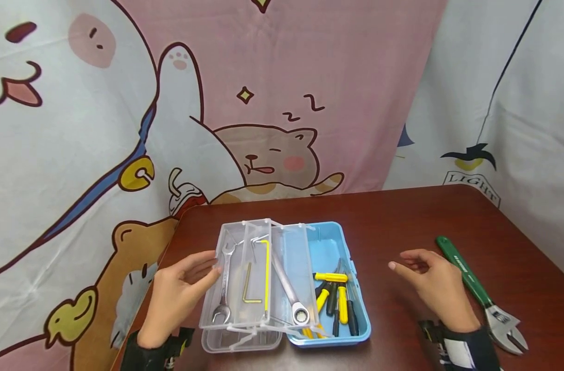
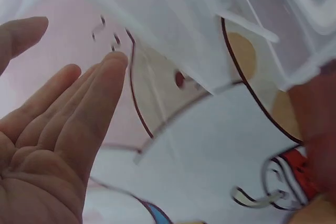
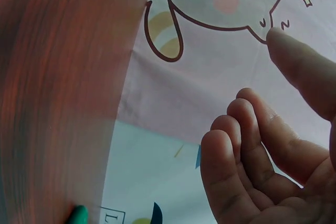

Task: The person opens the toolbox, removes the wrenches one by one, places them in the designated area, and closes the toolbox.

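My left hand (image 1: 182,293), fingers loosely extended, is beside the clear plastic trays (image 1: 256,322) of an unfolded toolbox. In the left wrist view its fingers (image 2: 84,114) hold nothing. A combination wrench (image 1: 224,283), a brass hex key (image 1: 246,288), a long yellow hex key (image 1: 267,273) and a ratchet wrench (image 1: 286,286) lie in the trays. Several yellow and black screwdrivers (image 1: 342,304) fill the front of the blue toolbox base (image 1: 328,234). My right hand (image 1: 437,288) hovers over the table to the right, fingers relaxed and holding nothing, close to a green-handled adjustable wrench (image 1: 476,288).
The dark red-brown wooden table (image 1: 393,221) ends at a cloth backdrop (image 1: 356,103) printed with cartoon animals. A second cloth (image 1: 532,154) hangs along the right side. The adjustable wrench lies near the table's right edge.
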Motion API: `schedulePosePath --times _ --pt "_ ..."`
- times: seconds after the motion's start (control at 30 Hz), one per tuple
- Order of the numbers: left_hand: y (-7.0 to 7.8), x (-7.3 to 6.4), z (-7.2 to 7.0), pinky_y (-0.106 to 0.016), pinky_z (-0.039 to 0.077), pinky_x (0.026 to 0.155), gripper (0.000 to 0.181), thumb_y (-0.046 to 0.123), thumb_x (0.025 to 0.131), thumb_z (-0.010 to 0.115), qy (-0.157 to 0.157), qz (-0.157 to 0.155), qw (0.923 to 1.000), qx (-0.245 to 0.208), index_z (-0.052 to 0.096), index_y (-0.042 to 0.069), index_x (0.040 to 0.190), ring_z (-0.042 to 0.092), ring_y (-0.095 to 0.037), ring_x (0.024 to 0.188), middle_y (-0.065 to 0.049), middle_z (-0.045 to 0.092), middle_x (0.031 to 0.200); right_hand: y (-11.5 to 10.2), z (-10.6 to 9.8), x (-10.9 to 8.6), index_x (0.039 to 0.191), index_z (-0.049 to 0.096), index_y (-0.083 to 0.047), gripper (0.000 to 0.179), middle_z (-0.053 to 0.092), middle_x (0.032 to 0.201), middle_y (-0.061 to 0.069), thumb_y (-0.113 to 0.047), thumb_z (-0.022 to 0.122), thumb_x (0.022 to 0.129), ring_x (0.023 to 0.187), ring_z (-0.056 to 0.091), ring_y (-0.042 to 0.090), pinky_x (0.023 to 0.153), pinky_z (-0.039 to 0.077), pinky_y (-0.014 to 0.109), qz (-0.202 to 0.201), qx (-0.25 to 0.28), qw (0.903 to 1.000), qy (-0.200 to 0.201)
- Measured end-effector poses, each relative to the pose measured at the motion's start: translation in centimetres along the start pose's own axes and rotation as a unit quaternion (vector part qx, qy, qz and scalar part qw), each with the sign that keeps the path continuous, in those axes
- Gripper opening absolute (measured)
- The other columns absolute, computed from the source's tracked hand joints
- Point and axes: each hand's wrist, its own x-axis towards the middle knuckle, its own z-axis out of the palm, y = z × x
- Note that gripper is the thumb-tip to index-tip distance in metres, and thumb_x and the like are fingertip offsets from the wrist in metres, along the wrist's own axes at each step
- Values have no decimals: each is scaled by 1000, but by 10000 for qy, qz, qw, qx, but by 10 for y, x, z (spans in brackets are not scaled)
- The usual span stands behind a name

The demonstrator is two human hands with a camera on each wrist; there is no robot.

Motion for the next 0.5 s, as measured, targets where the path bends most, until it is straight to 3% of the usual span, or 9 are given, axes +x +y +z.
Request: schedulePosePath --times 0.13,0.27,0.37,0.5 --pt "16 14 6 -23 53 71 31 31 81 76 -572 690 9950 450 69 22 110 68 -11 86 4 70 101 -2 5 -1 105 67 -10 51 65 93 5 -54 70 80 82 60 22 68 51 44 -22 -19 9999 -99" --pt "35 27 13 -25 54 72 36 38 83 73 -1400 1157 9805 757 69 17 112 67 -9 87 3 70 104 -2 8 -2 103 67 -10 50 64 91 4 -53 72 79 81 59 21 68 51 44 14 1 9999 -169" --pt "48 36 20 -26 54 74 38 40 86 69 -2164 1295 9631 944 68 14 114 66 -11 88 2 69 107 -1 10 -3 102 67 -10 50 63 91 3 -53 73 78 80 59 19 67 52 42 21 1 9999 -161" --pt "64 47 31 -25 52 76 37 34 87 70 -3116 1556 9286 1282 66 11 115 64 -12 89 2 68 108 2 10 -3 103 68 -9 49 64 91 4 -51 73 79 80 60 21 68 52 43 -36 10 9999 -153"
